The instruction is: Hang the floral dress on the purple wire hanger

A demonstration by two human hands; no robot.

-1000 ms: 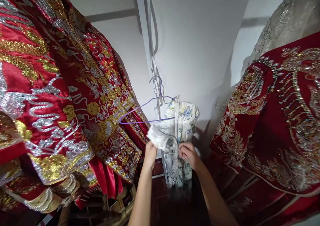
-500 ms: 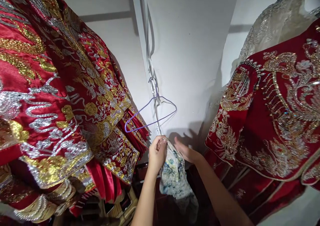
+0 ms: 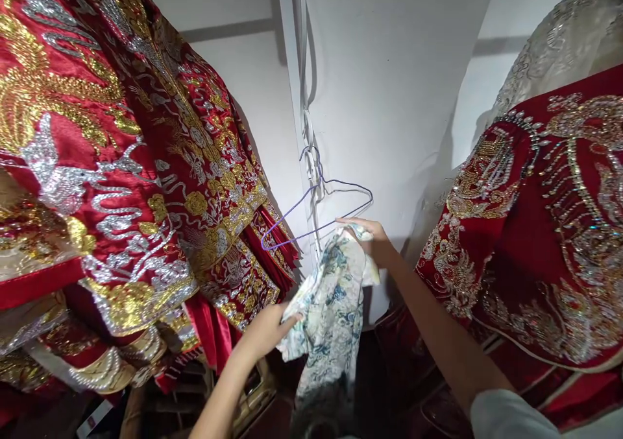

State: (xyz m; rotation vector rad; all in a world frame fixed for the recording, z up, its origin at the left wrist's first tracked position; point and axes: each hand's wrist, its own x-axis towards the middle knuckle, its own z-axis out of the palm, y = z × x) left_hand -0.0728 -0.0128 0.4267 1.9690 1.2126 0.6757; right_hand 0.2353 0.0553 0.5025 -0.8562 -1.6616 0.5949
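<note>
A small short-sleeved garment (image 3: 331, 296), white with a blue-green and yellowish pattern, hangs spread between my hands. My left hand (image 3: 270, 329) pinches its edge near the left sleeve. At the other shoulder, my right hand (image 3: 372, 238) grips the cloth, its fingers stretched along the top and the thumb hidden. Just above the garment, an unloaded purple wire hanger (image 3: 292, 241) is hooked on a white hanging strip (image 3: 302, 50). My right fingers lie close to the hanger's lower bar; I cannot tell whether they touch it. The garment's lower end falls into shadow.
On the left hangs a red jacket (image 3: 195, 160) with gold and silver embroidery. Another beaded red garment (image 3: 574, 212) hangs on the right, beside a pale lace one (image 3: 530, 63). A white wall (image 3: 389, 102) stands behind. Dark furniture (image 3: 253, 387) shows low on the left.
My hands have moved apart, left hand down and leftward, right hand up toward the hanger. The bunched garment is now spread open. The view has shifted slightly left.
</note>
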